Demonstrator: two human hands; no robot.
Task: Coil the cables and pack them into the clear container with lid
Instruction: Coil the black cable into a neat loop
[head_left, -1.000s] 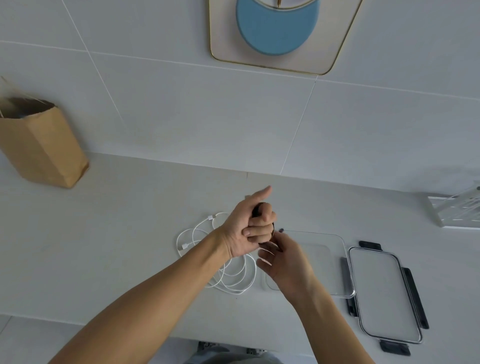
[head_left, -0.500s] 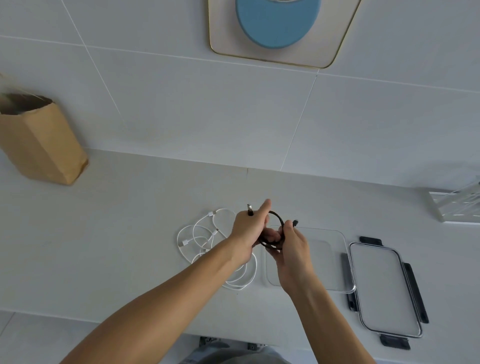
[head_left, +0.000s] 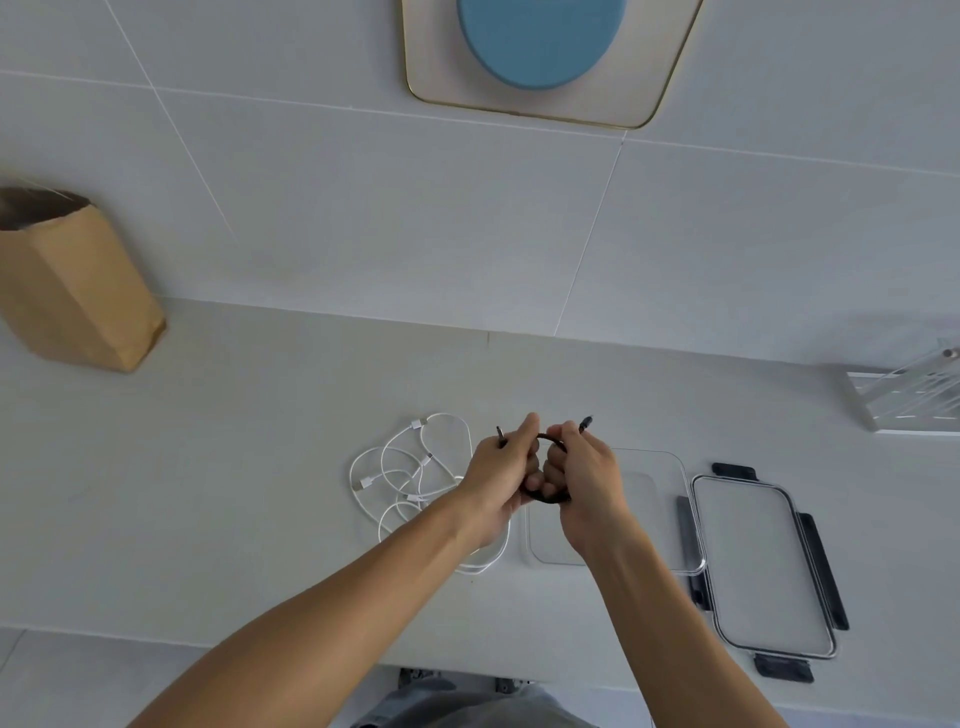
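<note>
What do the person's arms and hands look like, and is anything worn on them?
Both forearms are bare up to the bottom edge of the picture: no sleeves show. The left hand and the right hand wear no gloves, and no watch, bracelet or ring can be seen on the wrists or fingers. No markings are visible.

Soft even daylight, faint shadows, wide-angle bending at edges, corners perhaps slightly blurred

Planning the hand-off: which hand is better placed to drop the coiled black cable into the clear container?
Right, probably. The right hand already grips the coiled black cable above the clear rectangular container; the left hand sits over the loose white cables.
</note>
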